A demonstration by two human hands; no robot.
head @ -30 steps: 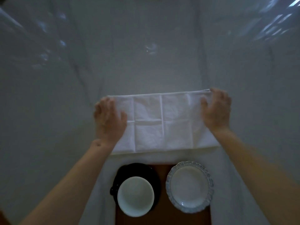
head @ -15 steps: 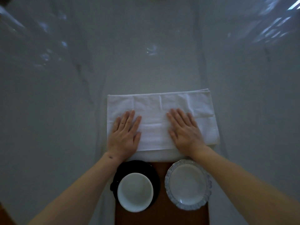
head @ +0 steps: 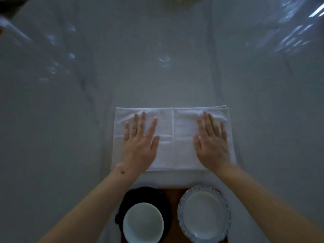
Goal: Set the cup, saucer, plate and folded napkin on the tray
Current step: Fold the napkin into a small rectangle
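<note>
A white napkin (head: 173,123) lies folded into a wide rectangle on the pale table, just beyond the tray. My left hand (head: 140,144) presses flat on its left half, fingers straight and spread. My right hand (head: 212,142) presses flat on its right half in the same way. Close to me a brown wooden tray (head: 174,214) carries a white cup (head: 142,222) standing on a black saucer (head: 149,195) at its left. A white plate (head: 203,213) with a scalloped rim sits on the tray's right side.
The table (head: 70,137) is a glossy grey-white surface with faint dark veins and light reflections at the far left and far right. A dim object shows at the top edge, too small to identify.
Both hands left the napkin's far corners, laid flat near its middle, then slid outward and away from me across the cloth. The napkin itself stays in place.
</note>
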